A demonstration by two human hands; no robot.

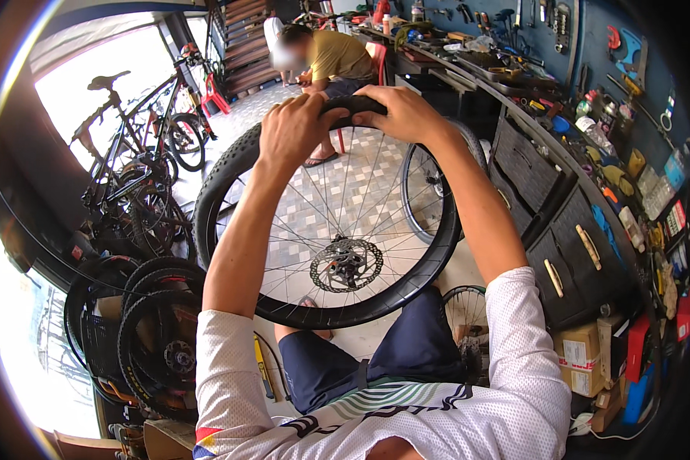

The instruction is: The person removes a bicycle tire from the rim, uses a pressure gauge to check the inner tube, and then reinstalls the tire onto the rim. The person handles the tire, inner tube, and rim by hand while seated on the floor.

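Observation:
A bicycle wheel (pixel 429 276) with a black rim, thin spokes and a brake disc (pixel 346 263) at its hub stands upright before me, its lower edge by my knees. A black knobby tyre (pixel 234 159) sits round it. At the top of the wheel my left hand (pixel 293 126) grips the tyre, thumb pointing inward. Close beside it my right hand (pixel 401 113) wraps over the same tyre, its thumb against the inner side. The two thumbs almost meet. Both palms hide parts of the tyre's top.
Bicycles (pixel 123 153) stand at the left, with spare wheels (pixel 161 337) stacked nearer. A tool-laden workbench (pixel 506 88) curves along the right, above dark drawers (pixel 567 261). Another person (pixel 333 57) sits bent over ahead. Another wheel (pixel 418 184) leans behind mine. A cardboard box (pixel 580 356) sits at lower right.

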